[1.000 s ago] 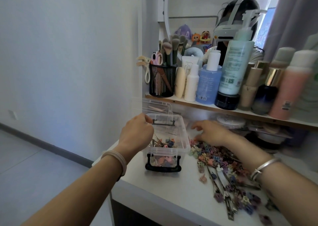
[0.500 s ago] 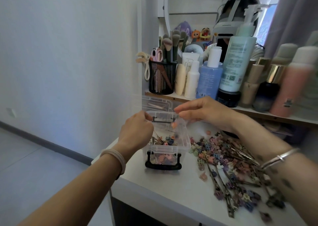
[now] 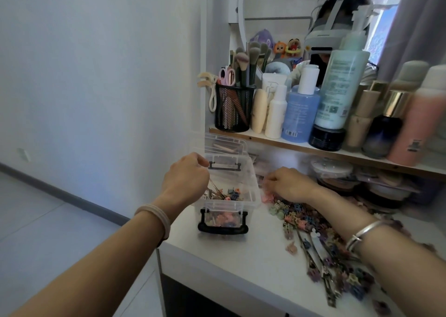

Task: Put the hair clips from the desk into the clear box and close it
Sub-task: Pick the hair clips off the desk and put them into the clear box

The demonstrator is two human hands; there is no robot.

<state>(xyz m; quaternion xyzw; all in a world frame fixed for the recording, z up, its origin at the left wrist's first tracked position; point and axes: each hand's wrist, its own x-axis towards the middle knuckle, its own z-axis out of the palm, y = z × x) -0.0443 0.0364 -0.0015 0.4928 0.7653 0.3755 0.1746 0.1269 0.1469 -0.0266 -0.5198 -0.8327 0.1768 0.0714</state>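
Observation:
The clear box (image 3: 254, 189) with black latches stands open near the desk's left corner, its lid (image 3: 224, 143) tipped up behind it. Several small coloured hair clips (image 3: 232, 193) lie inside. My left hand (image 3: 185, 176) grips the box's left rim at the back. A pile of hair clips (image 3: 313, 227), small claws and long slides, spreads over the desk to the right of the box. My right hand (image 3: 289, 184) rests palm down at the pile's far end, just right of the box, fingers curled; whether they hold a clip is hidden.
The white desk (image 3: 229, 258) ends just left of the box, with floor below. A shelf (image 3: 301, 146) right behind carries a black mesh brush cup (image 3: 234, 109) and several bottles. Round compacts (image 3: 330, 172) lie under the shelf, behind the pile.
My right hand, which was raised over the box half a second ago, has dropped back down to the pile at the box's right. My left hand stays on the box.

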